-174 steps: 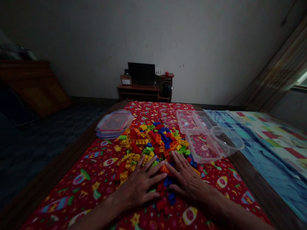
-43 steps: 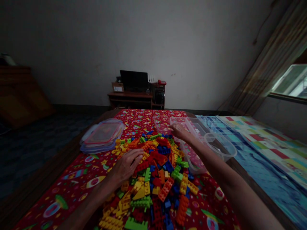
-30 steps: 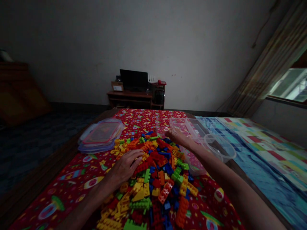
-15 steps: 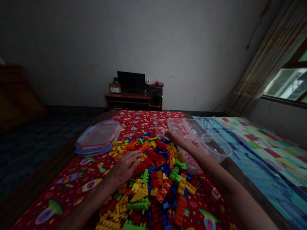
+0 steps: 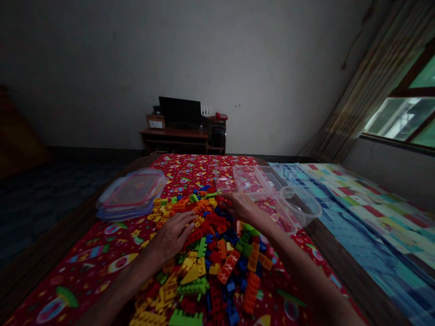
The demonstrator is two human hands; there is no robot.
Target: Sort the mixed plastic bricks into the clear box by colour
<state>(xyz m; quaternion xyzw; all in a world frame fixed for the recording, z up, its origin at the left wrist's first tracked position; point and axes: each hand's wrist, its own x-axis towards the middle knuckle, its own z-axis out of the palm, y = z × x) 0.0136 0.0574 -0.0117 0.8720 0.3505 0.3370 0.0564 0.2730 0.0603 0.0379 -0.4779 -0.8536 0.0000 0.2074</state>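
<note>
Colourful toy bricks lie in a loose heap on a red patterned cloth. My left hand rests at the heap's left side, palm down, its fingers stretched forward over yellow and red bricks and holding nothing. At the far right side of the heap is my right hand. Its fingers are closed around a red toy brick, which is partly hidden by them. Past my right hand stand clear plastic boxes, one of them with a round rim.
Several clear lids with coloured edges are stacked on the cloth to the left. A bed with a checked cover adjoins the table at the right. A desk with a monitor stands against the far wall.
My right hand has come back left and down from beside the clear boxes onto the red brick in the heap. My left hand stays on the bricks. The view has turned slightly right.
</note>
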